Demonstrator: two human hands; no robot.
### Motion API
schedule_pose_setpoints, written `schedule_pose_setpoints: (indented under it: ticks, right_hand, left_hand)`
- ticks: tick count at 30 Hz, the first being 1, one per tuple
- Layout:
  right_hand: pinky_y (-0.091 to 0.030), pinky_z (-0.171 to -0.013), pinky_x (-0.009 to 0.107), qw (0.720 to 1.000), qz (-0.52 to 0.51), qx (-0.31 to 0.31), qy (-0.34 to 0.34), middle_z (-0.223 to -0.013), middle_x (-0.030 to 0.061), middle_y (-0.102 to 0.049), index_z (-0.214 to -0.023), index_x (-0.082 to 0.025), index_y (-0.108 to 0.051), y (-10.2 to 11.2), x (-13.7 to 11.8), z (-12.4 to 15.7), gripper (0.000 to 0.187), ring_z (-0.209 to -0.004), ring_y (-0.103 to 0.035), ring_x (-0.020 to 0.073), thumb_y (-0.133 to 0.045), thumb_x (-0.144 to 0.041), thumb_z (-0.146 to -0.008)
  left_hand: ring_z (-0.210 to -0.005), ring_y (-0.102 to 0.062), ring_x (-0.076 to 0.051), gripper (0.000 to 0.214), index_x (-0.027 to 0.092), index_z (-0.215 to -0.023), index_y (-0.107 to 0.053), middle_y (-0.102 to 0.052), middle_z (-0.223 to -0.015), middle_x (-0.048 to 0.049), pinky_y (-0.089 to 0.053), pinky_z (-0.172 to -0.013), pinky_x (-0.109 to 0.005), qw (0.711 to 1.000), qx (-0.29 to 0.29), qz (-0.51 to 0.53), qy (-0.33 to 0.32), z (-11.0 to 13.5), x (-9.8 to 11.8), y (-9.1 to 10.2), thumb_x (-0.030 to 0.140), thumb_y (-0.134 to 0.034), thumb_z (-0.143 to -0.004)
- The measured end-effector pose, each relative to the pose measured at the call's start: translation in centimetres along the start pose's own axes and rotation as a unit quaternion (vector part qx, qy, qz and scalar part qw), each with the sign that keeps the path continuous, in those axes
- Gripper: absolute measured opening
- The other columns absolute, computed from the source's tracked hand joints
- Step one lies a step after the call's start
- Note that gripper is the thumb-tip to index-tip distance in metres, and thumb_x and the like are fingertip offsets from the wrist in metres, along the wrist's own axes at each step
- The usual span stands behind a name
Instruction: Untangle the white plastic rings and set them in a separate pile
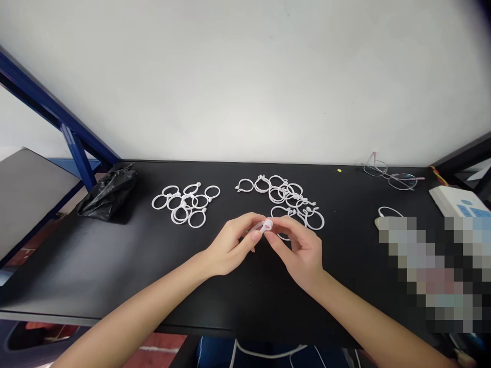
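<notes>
White clip ring: sitting between the hands, its small tab [269, 224] showing and most of its loop hiding behind fingers.
Hands: the left hand [233, 245] and right hand [303, 250] are coming together at the fingertips, both pinching that ring.
Left ring pile: white rings [183, 204] are lying beyond the left hand, well apart from the other pile.
Right ring pile: more white rings [294, 196] are spreading just beyond the right hand.
Progress: one ring is being worked, I'd judge; which pile is waiting and which is finished, I can't tell.
Black surface [207, 301]: running under everything, carrying a crumpled black plastic bag [111, 194] far left of the hands and eyeglasses [388, 175] far right.
Room: a pale wall [245, 87] is rising beyond the hands, a blue metal frame [76, 148] slanting down leftward of them.
</notes>
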State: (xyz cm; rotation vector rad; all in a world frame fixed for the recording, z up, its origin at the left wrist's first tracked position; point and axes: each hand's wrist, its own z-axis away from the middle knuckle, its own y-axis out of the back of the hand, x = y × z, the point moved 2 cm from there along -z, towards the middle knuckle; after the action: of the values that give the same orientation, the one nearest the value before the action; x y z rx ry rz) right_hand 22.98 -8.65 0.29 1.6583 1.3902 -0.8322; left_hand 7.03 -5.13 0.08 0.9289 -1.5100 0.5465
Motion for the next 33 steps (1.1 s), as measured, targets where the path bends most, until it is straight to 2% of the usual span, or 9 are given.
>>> schedule_pose_setpoints:
  ticks: [4, 8, 15, 18, 20, 24, 29, 33]
  right_hand:
    - [-0.058, -0.060, 0.029, 0.999, -0.044, 0.003, -0.030, -0.081, 0.0015, -0.068, -0.098, -0.025, -0.069, -0.1, -0.1, 0.2, 0.012, -0.070, -0.066, 0.0150, -0.064, -0.020, -0.089]
    - [-0.058, -0.062, 0.028, 0.996, -0.076, -0.012, -0.045, -0.083, 0.0014, -0.068, -0.098, -0.025, -0.070, -0.3, -0.2, 0.4, 0.013, -0.070, -0.066, 0.0142, -0.061, -0.019, -0.091]
    - [-0.056, -0.061, 0.026, 0.994, -0.090, -0.024, -0.055, -0.084, 0.0019, -0.067, -0.098, -0.024, -0.068, -0.6, -0.2, 0.7, 0.012, -0.068, -0.064, 0.0131, -0.059, -0.018, -0.093]
    - [-0.052, -0.060, 0.025, 0.997, -0.065, -0.035, -0.028, -0.081, 0.0010, -0.064, -0.096, -0.022, -0.065, -0.5, -0.1, 0.8, 0.011, -0.066, -0.061, 0.0122, -0.055, -0.017, -0.094]
    - [-0.048, -0.058, 0.025, 0.998, -0.031, -0.057, 0.007, -0.071, -0.0010, -0.059, -0.089, -0.021, -0.060, -0.5, 0.1, 1.0, 0.016, -0.061, -0.057, 0.0111, -0.048, -0.017, -0.097]
    - [-0.034, -0.046, 0.022, 0.994, 0.040, -0.085, 0.062, -0.058, -0.0062, -0.043, -0.079, -0.021, -0.046, -0.5, 0.6, 1.6, 0.021, -0.046, -0.040, 0.0073, -0.041, -0.014, -0.098]
    - [-0.032, -0.046, 0.021, 0.985, 0.099, -0.081, 0.112, -0.059, -0.0057, -0.042, -0.080, -0.022, -0.044, -0.7, 0.5, 1.7, 0.019, -0.046, -0.039, 0.0073, -0.041, -0.013, -0.097]
    - [-0.032, -0.045, 0.021, 0.985, 0.110, -0.062, 0.117, -0.058, -0.0057, -0.043, -0.081, -0.022, -0.044, -0.9, 0.3, 2.1, 0.018, -0.045, -0.039, 0.0075, -0.039, -0.014, -0.097]
  left_hand:
    - [-0.067, -0.054, -0.015, 0.036, 0.017, -0.107, -0.062, -0.058, -0.083, -0.0056, -0.045, -0.062, -0.026, 0.998, 0.013, -0.055, -0.031, 0.1, 0.1, 0.0, 0.046, -0.045, -0.095]
    - [-0.059, -0.046, -0.011, 0.029, 0.016, -0.097, -0.059, -0.055, -0.071, -0.0008, -0.039, -0.058, -0.024, 0.992, 0.034, -0.100, -0.063, 0.1, 0.6, 0.0, 0.045, -0.053, -0.092]
    - [-0.044, -0.027, -0.006, 0.022, 0.017, -0.086, -0.055, -0.033, -0.050, 0.0103, -0.027, -0.046, -0.019, 0.990, 0.049, -0.107, -0.072, 0.0, 1.0, 0.1, 0.039, -0.058, -0.088]
    - [-0.044, -0.026, -0.005, 0.019, 0.016, -0.085, -0.057, -0.030, -0.049, 0.0109, -0.026, -0.045, -0.019, 0.986, 0.065, -0.117, -0.094, 0.0, 1.1, 0.1, 0.035, -0.058, -0.087]
    - [-0.044, -0.025, -0.005, 0.019, 0.015, -0.083, -0.058, -0.029, -0.049, 0.0105, -0.026, -0.046, -0.019, 0.984, 0.067, -0.123, -0.106, 0.0, 1.3, 0.2, 0.033, -0.055, -0.088]
    - [-0.044, -0.026, -0.006, 0.020, 0.015, -0.081, -0.057, -0.032, -0.049, 0.0094, -0.027, -0.047, -0.020, 0.986, 0.049, -0.118, -0.111, 0.2, 1.4, 0.0, 0.028, -0.045, -0.091]
    - [-0.044, -0.028, -0.006, 0.017, 0.015, -0.080, -0.055, -0.035, -0.048, 0.0091, -0.028, -0.047, -0.020, 0.986, 0.048, -0.116, -0.113, 0.4, 1.4, -0.2, 0.026, -0.045, -0.089]
    - [-0.044, -0.028, -0.006, 0.016, 0.015, -0.080, -0.055, -0.037, -0.050, 0.0084, -0.028, -0.046, -0.019, 0.989, 0.020, -0.103, -0.106, 0.4, 1.5, -0.3, 0.025, -0.046, -0.088]
